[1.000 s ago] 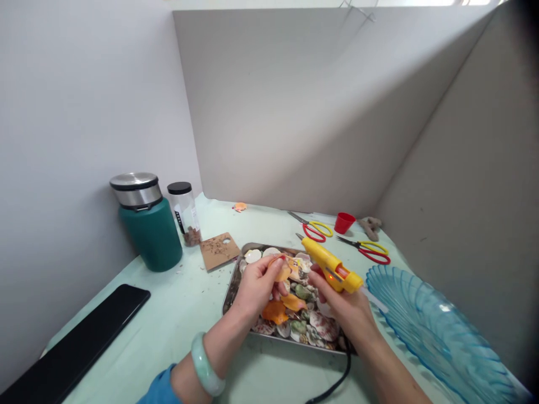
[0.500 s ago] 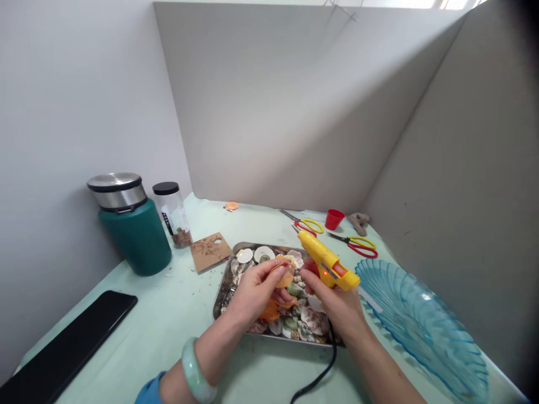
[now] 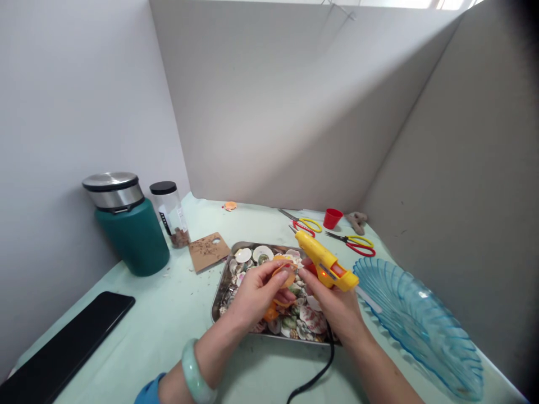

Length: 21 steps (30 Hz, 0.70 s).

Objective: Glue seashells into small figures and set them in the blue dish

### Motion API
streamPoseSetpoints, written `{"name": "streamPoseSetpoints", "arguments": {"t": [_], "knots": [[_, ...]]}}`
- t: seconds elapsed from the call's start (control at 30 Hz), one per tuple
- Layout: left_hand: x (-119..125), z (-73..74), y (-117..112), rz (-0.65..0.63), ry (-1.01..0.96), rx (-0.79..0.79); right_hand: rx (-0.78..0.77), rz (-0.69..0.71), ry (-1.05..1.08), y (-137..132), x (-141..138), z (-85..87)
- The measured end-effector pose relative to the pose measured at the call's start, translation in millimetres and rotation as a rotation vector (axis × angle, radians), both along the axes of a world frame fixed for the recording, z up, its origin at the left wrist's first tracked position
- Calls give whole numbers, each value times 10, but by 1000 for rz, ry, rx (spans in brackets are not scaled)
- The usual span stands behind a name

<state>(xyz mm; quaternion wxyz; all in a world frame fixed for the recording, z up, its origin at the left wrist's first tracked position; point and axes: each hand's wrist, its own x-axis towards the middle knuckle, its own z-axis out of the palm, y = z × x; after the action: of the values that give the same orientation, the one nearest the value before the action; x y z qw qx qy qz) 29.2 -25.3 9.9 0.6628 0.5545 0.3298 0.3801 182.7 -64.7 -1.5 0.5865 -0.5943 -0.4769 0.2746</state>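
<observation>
My left hand [image 3: 256, 292] pinches a small orange shell [image 3: 284, 276] over a metal tray [image 3: 222, 289] filled with several coloured shells. My right hand [image 3: 332, 303] grips a yellow glue gun [image 3: 325, 262] with a red light lit; its nozzle points up and to the left, away from me. The two hands are close together, fingertips nearly touching above the tray. A black cable [image 3: 314, 379] runs from the gun towards me. A pale green bangle [image 3: 194, 373] sits on my left wrist.
A blue ribbed glass dish [image 3: 416, 322] lies at the right. Two red and yellow scissors [image 3: 351, 244] and a red cup [image 3: 332, 217] lie behind the tray. At the left stand a green flask [image 3: 126, 224], a jar [image 3: 170, 212], a cardboard piece [image 3: 208, 251] and a black slab [image 3: 63, 348].
Both hands have stayed over the tray with shell and glue gun held. The view has shifted slightly, so everything sits a little further left in the frame.
</observation>
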Motion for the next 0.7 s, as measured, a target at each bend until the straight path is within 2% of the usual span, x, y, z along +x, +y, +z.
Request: {"name": "streamPoseSetpoints", "arguments": {"t": [0.23,0.53,0.7], "knots": [[1,-20,12,-4,-19,-10,8,-1,6,1,-18,-49],[-9,33,-6,27,7,-40,-10,-26,-8,-19,-45,25],[-10,-2,10,11,-8,24,-31,-31,-36,-16,-47,15]]}}
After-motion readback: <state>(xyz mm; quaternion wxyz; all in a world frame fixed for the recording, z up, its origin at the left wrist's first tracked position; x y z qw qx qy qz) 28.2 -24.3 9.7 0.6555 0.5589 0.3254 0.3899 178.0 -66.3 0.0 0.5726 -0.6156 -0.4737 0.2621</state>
